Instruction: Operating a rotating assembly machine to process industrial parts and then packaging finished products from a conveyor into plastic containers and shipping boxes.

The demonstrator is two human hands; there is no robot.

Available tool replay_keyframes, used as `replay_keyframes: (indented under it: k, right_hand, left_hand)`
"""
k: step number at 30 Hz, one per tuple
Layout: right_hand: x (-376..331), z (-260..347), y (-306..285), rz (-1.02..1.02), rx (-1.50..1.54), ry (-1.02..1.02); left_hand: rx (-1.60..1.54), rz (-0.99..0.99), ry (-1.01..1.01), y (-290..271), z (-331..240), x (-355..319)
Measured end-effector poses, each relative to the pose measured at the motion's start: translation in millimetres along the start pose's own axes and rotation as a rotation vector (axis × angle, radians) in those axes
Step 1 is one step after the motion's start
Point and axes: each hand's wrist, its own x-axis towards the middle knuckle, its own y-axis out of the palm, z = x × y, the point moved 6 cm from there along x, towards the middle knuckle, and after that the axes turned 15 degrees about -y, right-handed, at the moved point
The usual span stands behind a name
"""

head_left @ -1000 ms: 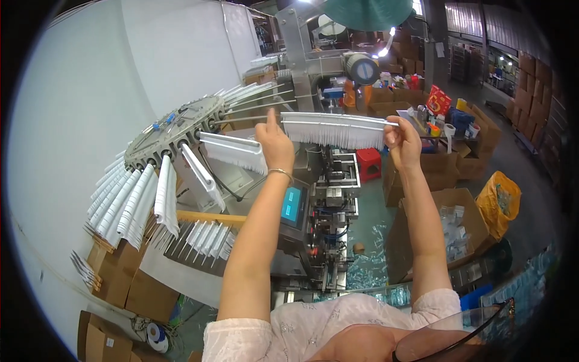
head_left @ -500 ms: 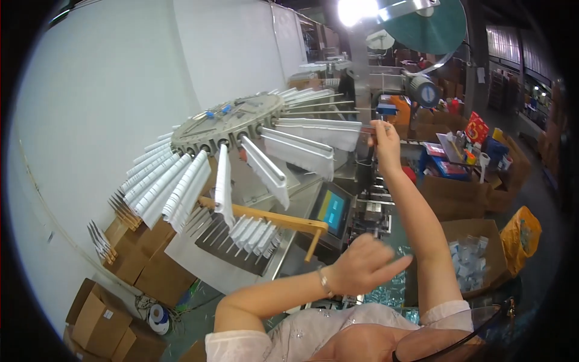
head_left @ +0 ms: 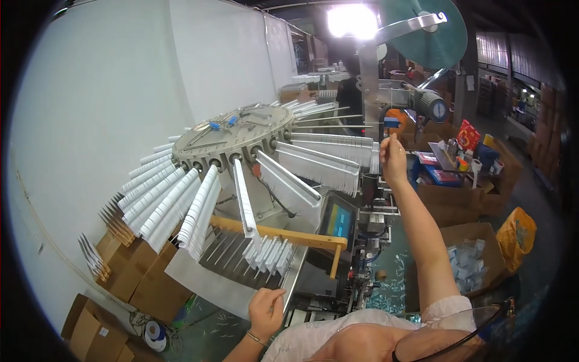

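A round metal carousel (head_left: 241,123) carries rods spread outward like spokes, several loaded with rows of white folded pieces (head_left: 325,166). My right hand (head_left: 393,160) is closed in a pinch at the outer end of one loaded rod; whatever lies between its fingertips is too small to tell. Low in the middle, my left hand (head_left: 265,311) has its fingers curled, with nothing visible in them. It is beside a grey tray (head_left: 223,286). Above that tray, short rods hold a small group of white pieces (head_left: 268,254), beneath a wooden bar (head_left: 289,232).
Right of the wooden bar stands a lit touch screen (head_left: 339,220). A large green disc (head_left: 425,33) hangs overhead beside a motor (head_left: 431,107). On the right are a carton of small packets (head_left: 470,262) and a yellow bag (head_left: 517,238). Pointed rods (head_left: 117,220) rest by cartons (head_left: 160,271) at left.
My left hand has moved left and down, from in front of my chest to beside the tray. My right hand stays at the rod end. The view has shifted slightly.
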Motion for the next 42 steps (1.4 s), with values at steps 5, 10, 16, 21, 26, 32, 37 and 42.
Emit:
replay_keyframes:
  k: [5,10,16,21,26,32,37,42]
  right_hand:
    - [2,0,-6,-0.051,0.025,-0.023]
    - [-4,1,-1,-0.090,-0.021,0.000]
    - [-1,4,-4,-0.061,-0.016,-0.018]
    - [-5,6,-2,-0.086,0.043,0.044]
    - [-2,15,-9,-0.130,0.090,0.037]
    - [-2,42,-58,-0.247,0.078,0.068]
    - [-2,85,-116,-0.372,0.058,0.003]
    - [-18,129,-196,-0.555,0.148,-0.110]
  left_hand:
    - [-0.033,0.041,-0.042,4,18,0]
    - [-0.024,0.045,-0.054,0,19,-3]
    - [-0.023,0.048,-0.046,0,16,-7]
    - [-0.031,0.039,-0.081,-3,20,-13]
    - [-0.036,0.067,-0.098,0,21,-15]
    - [-0.047,0.074,-0.077,-1,12,-14]
    - [-0.014,0.143,-0.044,5,7,-8]
    - [-0.044,0.142,0.125,15,-20,11]
